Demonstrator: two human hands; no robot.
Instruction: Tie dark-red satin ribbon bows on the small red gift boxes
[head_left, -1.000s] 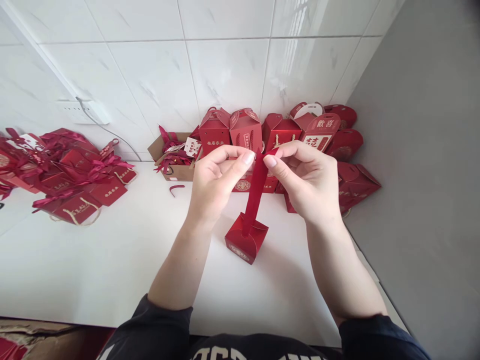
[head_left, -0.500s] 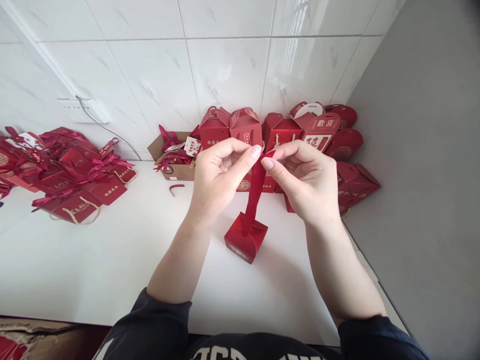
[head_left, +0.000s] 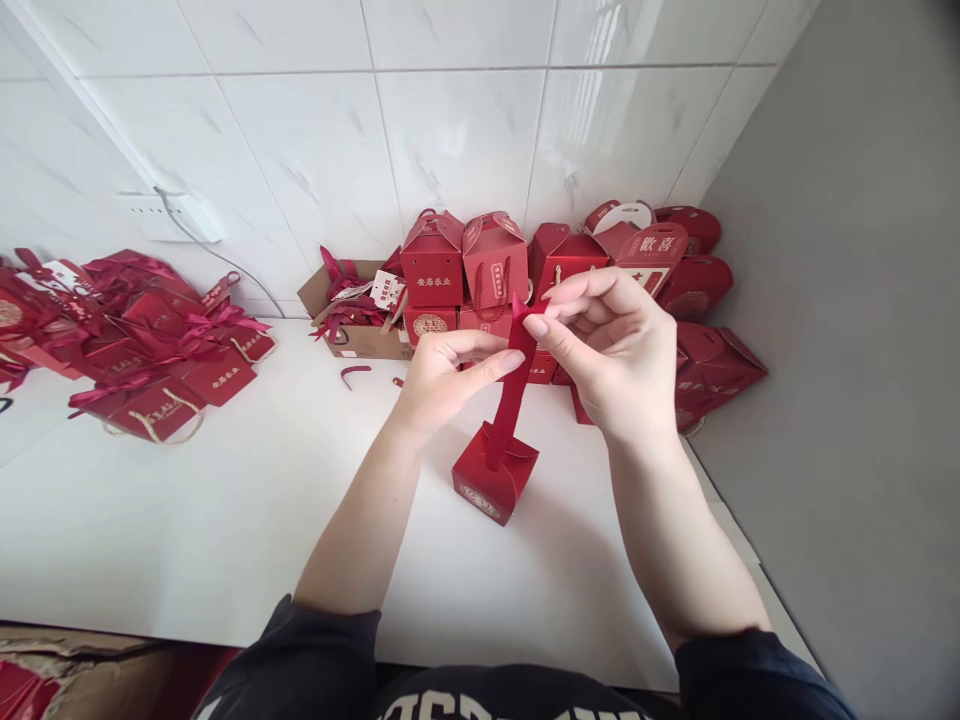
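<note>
A small red gift box (head_left: 495,478) stands on the white table (head_left: 187,520) in front of me. A red ribbon (head_left: 513,405) rises straight up from its top. My right hand (head_left: 615,350) pinches the ribbon's upper end between thumb and forefinger. My left hand (head_left: 446,375) sits lower, its thumb and forefinger closed on the ribbon about a third of the way down. Both hands are above the box, not touching it.
Several finished red gift boxes (head_left: 495,260) are stacked against the tiled wall. A cardboard box of ribbons and tags (head_left: 352,315) stands left of them. A heap of flat red bags with bows (head_left: 127,340) lies far left. A grey panel (head_left: 847,350) borders the table's right side.
My left hand has slid down the ribbon from its top end to a lower point. My right hand has kept its pinch on the top. The box has stayed put.
</note>
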